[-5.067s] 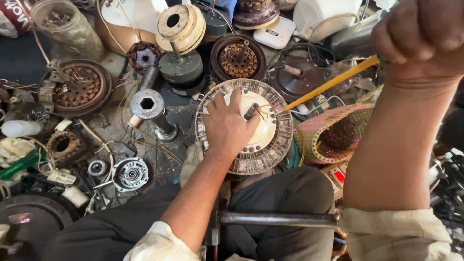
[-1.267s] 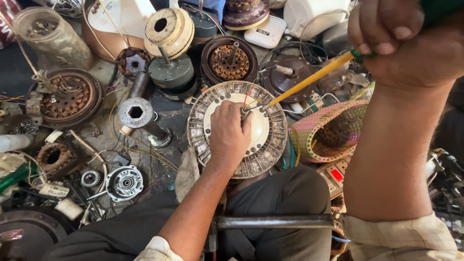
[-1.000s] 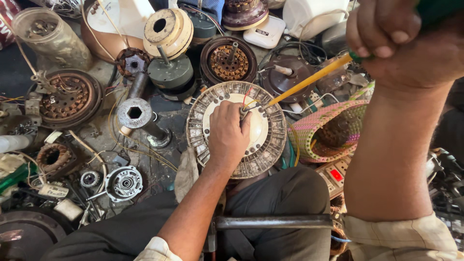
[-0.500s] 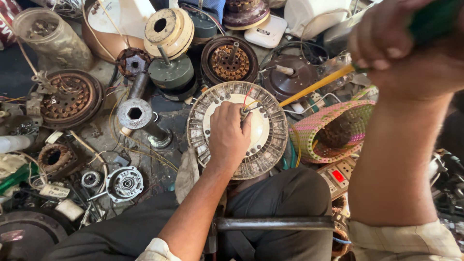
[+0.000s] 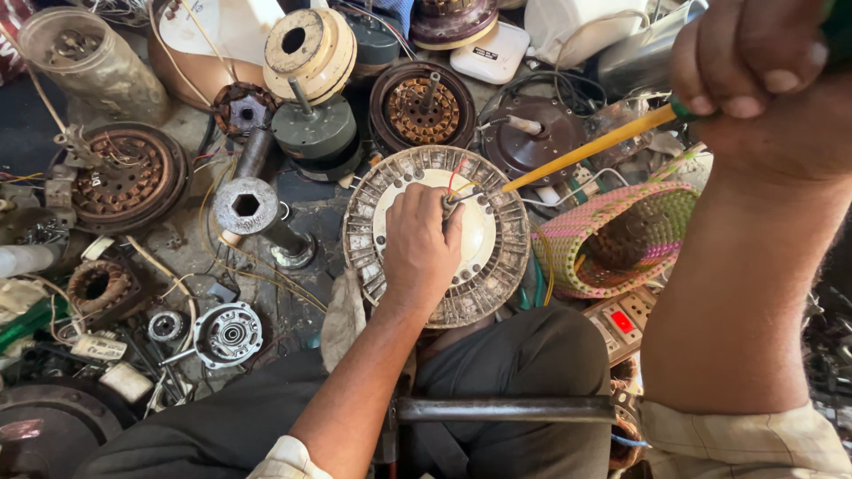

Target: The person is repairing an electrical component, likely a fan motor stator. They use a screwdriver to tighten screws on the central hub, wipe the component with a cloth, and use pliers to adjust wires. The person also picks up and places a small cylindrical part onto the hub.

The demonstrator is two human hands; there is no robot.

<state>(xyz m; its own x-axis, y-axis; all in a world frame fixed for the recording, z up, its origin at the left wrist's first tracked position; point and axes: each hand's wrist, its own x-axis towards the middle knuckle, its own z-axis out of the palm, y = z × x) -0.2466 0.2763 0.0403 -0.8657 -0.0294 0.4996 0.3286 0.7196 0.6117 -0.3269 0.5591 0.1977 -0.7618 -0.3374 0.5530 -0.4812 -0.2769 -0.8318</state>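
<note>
— Resting on my lap, is it, that round motor part (image 5: 437, 235)?

— Yes. It lies flat across my knees, just above the metal bar (image 5: 504, 409), so that its face is turned up to me and I can press on it from above. My left hand (image 5: 421, 248) lies spread over its pale centre plate, fingers curled round the little bunch of red and yellow wires (image 5: 454, 182) at the hub. I judge that keeps the disc from turning and holds the wires out of the way.

— And your right hand?

— My right hand (image 5: 763, 80) is clenched on the green handle of a long tool with a yellow shaft (image 5: 590, 149). I hold it high and close to my face, so the shaft slants down and its tip meets the hub just beside my left fingertips.

— How does the part look?

— Worn. A ring of dusty grey slotted segments runs round the rim, a row of small holes sits inside that, and the middle is cream and smooth. Grime sits in the slots.

— What lies around it?

— A woven pink and green basket (image 5: 621, 239) just to my right, and more dismantled motors on the floor beyond, one with copper windings (image 5: 424, 106).
</note>
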